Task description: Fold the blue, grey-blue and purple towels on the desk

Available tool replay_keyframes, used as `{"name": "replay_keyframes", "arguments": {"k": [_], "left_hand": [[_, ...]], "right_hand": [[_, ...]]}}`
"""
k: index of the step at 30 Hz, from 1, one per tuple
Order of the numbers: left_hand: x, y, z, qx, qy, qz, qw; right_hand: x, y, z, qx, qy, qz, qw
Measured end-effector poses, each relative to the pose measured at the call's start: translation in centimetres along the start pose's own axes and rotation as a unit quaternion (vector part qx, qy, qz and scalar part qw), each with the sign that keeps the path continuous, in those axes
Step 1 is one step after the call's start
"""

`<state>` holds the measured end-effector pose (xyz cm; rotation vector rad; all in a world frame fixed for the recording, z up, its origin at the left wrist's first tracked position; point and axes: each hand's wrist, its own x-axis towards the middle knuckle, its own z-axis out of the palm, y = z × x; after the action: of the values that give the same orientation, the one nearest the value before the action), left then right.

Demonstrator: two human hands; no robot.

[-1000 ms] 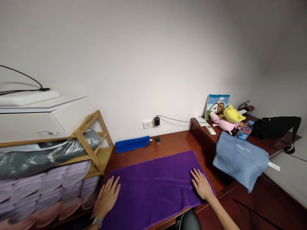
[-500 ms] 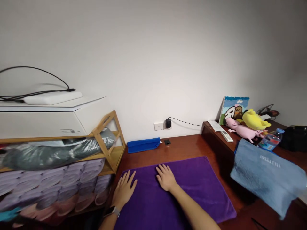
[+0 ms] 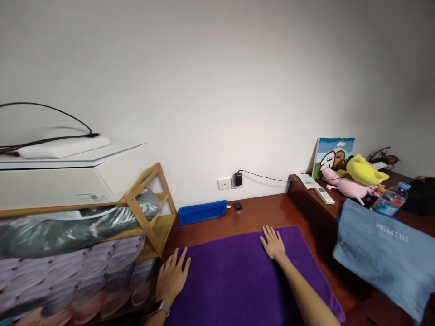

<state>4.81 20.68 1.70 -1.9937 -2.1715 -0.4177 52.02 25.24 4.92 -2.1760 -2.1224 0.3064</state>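
Rect. purple fabric cloth (image 3: pixel 231 276): spread nearly flat on glossy red-brown wooden desk (image 3: pixel 261 208), btwn wooden rack & raised R section; near edge cut off by view.
L hand (image 3: pixel 171 277): palm down at cloth's far L corner; fingers extended, moderately spread, no grip on anything. Dark-faced watch w/ pale band (image 3: pixel 162 308) on wrist.
R hand (image 3: pixel 273 243): palm down on cloth nr far edge, R of centre; fingers straight, slightly apart, nothing gripped.
Back of desk: folded bright-blue fabric strip (image 3: pixel 203 213) w/ small white tag, nr wall; small black square fitting (image 3: pixel 237 206) just R of it.
Wall: 2 white plates side by side; black plug-in adapter (image 3: pixel 238 179) in R one, thin black cable running R.
Raised R section: white remote control (image 3: pixel 325 196), dog picture (image 3: pixel 335 156) leaning on wall, pink plush toy (image 3: pixel 350 186) & yellow plush toy (image 3: pixel 363 170) touching, clear plastic bottle w/ blue cap (image 3: pixel 390 199); blue-grey fabric piece w/ pale lettering (image 3: pixel 384 253) hangs over edge.
Light-wood rack, L (image 3: pixel 139 217): white box (image 3: pixel 50 185) on top, plastic-wrapped dark-green bundle (image 3: pixel 74 226) below, lilac & pink slippers (image 3: pixel 91 267) lower.
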Motion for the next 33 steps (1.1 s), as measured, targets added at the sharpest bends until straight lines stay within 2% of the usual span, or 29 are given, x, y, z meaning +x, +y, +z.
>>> {"name": "replay_keyframes", "arguments": {"k": [4, 7, 15, 20, 24, 27, 29, 31, 33], "left_hand": [[0.3, -0.7, 1.7, 0.003, -0.008, -0.007, 1.0], [0.6, -1.0, 2.2, 0.002, -0.014, -0.017, 1.0], [1.1, -1.2, 1.8, 0.006, -0.052, -0.032, 0.998], [1.1, -1.0, 1.6, 0.007, -0.051, -0.039, 0.998], [1.1, -1.0, 1.9, 0.013, -0.038, -0.04, 0.998], [1.2, -1.1, 1.7, 0.018, -0.047, -0.029, 0.998], [1.4, -1.1, 1.3, 0.029, -0.056, -0.019, 0.998], [1.5, -0.6, 0.7, 0.039, -0.053, -0.012, 0.998], [1.7, 0.6, 0.0, 0.041, -0.031, 0.009, 0.999]], "right_hand": [[0.7, 6.2, -0.2, -0.023, 0.006, 0.056, 0.998], [1.2, 9.2, 0.0, -0.032, 0.011, 0.069, 0.997], [2.7, 10.9, -0.3, -0.031, 0.005, 0.077, 0.997], [2.6, 13.9, -0.5, -0.041, -0.002, 0.126, 0.991], [2.4, 15.7, -0.5, -0.039, -0.001, 0.136, 0.99], [2.2, 15.8, -1.3, -0.043, -0.004, 0.14, 0.989], [2.0, 14.8, -2.2, -0.049, -0.012, 0.146, 0.988], [1.6, 12.3, -3.1, -0.057, 0.001, 0.139, 0.989], [1.1, 7.8, -3.3, -0.051, 0.042, 0.098, 0.993]]}}
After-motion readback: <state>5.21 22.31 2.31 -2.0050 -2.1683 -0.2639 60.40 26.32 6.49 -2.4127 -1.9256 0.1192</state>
